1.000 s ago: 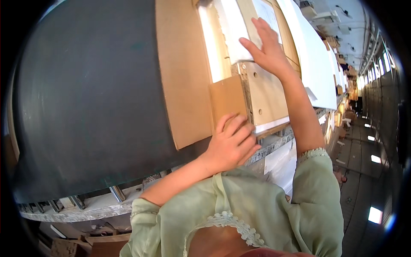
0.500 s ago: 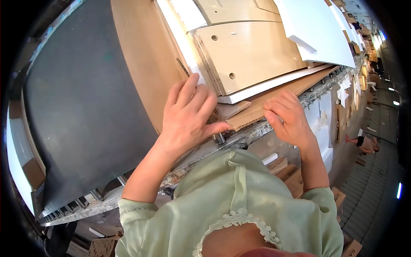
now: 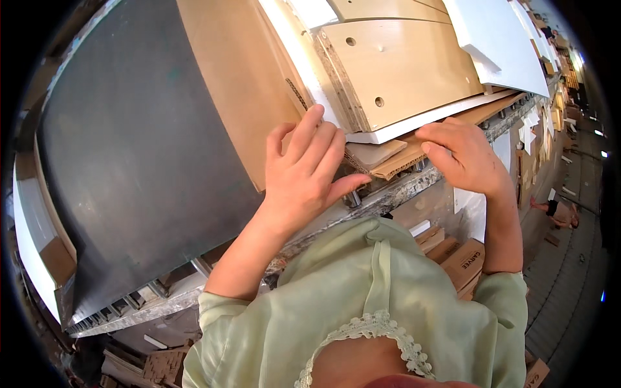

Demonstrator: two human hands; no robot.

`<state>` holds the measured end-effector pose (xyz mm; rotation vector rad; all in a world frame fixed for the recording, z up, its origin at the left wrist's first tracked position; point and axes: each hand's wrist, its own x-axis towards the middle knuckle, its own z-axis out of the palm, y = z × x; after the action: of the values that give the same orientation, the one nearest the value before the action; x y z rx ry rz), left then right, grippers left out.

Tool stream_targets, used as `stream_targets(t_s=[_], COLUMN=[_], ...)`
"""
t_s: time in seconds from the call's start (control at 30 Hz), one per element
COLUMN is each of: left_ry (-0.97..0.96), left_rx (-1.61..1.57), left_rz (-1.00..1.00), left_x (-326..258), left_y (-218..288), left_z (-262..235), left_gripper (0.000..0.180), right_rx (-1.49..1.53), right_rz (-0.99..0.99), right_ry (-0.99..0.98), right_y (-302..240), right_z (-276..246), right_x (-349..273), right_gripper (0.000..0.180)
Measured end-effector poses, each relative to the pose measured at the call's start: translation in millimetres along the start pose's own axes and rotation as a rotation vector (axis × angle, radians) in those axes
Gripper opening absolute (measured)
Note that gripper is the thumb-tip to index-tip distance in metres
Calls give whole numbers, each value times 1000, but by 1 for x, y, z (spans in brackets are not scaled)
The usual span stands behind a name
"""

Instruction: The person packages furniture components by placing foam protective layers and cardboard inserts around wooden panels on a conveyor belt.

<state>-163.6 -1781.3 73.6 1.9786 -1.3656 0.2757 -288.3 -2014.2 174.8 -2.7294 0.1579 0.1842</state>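
My left hand (image 3: 305, 169) is open, its fingers spread over the left end of the panel stack and its thumb close to the corner of a brown cardboard sheet (image 3: 420, 153). My right hand (image 3: 467, 155) hovers at the front edge of that sheet, fingers bent loosely, thumb apart, with nothing visible between them. On the cardboard lie a white board (image 3: 401, 131) and a small light-brown piece (image 3: 378, 154). Tan wooden panels (image 3: 414, 71) with round holes are stacked on top. Along their left side runs a white strip (image 3: 291, 39), partly behind my left fingers.
A dark grey belt (image 3: 142, 168) fills the left, with a flat brown cardboard (image 3: 236, 84) beside it. White panels (image 3: 498, 45) stand far right on the roller line. Cardboard boxes (image 3: 462, 258) lie below the worn metal edge. Another person (image 3: 561, 213) is far off right.
The whole view has shifted, so the stack and both hands appear further right. My right hand's fingers have straightened somewhat and its thumb has parted from them. My left hand stays spread.
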Motion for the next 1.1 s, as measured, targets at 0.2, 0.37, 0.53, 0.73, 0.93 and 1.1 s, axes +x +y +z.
stream_targets(t_s=[0.2, 0.37, 0.53, 0.73, 0.93, 1.1], left_ry=[11, 25, 16, 11, -17, -162], left_rx=[-10, -64, -66, -56, -40, -22], left_rz=[-6, -18, -9, -13, -8, 46], left_x=[-6, -9, -9, -11, -8, 18], left_y=[-3, -3, -6, -6, -3, 9], left_z=[0, 0, 0, 0, -1, -17], left_gripper=[57, 55, 56, 57, 55, 53], right_rx=[-50, -62, -21, -99, -81, -98], right_rz=[155, 132, 220, 156, 68, -12], right_ry=[-181, -90, -164, -202, -122, 134], right_y=[-14, -18, -19, -14, -12, -8], right_z=[-5, -2, -5, -3, 2, 27], right_x=[-1, -5, -1, -6, -5, -33], right_gripper=[37, 42, 43, 44, 33, 31])
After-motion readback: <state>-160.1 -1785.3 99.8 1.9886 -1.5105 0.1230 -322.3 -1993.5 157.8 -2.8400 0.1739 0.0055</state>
